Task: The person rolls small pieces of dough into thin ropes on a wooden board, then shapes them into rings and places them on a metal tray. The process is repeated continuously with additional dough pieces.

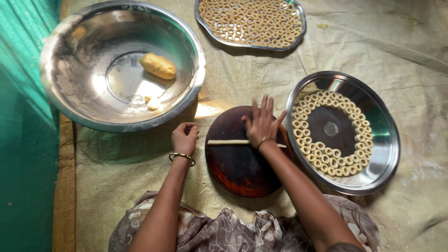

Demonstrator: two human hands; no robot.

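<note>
Patterned cloth (pixel 224 233) over the lap, nearest the lens, both forearms reaching out above it; right hand (pixel 262 123) spread flat, fingers fanned, palm pressed down on a thin dough rope (pixel 228 142) lying crosswise on a dark round wooden board (pixel 238 163); left hand (pixel 185 136) curled into a loose fist just off the board's left edge, a bangle (pixel 182 157) at the wrist; cannot tell whether anything is pinched inside that fist.

Judged from this: rolling the rope thin and even; best done with light, level pressure from the flat palm, travelling along the whole length so no part stays thick; worth keeping the rope centred on the board, since its ends already reach close to the rim; too heavy a press likely to flatten or break it.

Further out, to the right and touching the board's edge, a steel plate (pixel 385 154) with small dough rings (pixel 326 154) laid in a curved band around its bare middle; beyond, at the top, a steel tray (pixel 298 18) packed with the same rings; to the left, a large steel bowl (pixel 60 79) holding a dough lump (pixel 158 65) and a smaller scrap (pixel 152 102); all resting on a pale sheet (pixel 401 56) on the floor, green fabric (pixel 23 140) along the left side.
</note>
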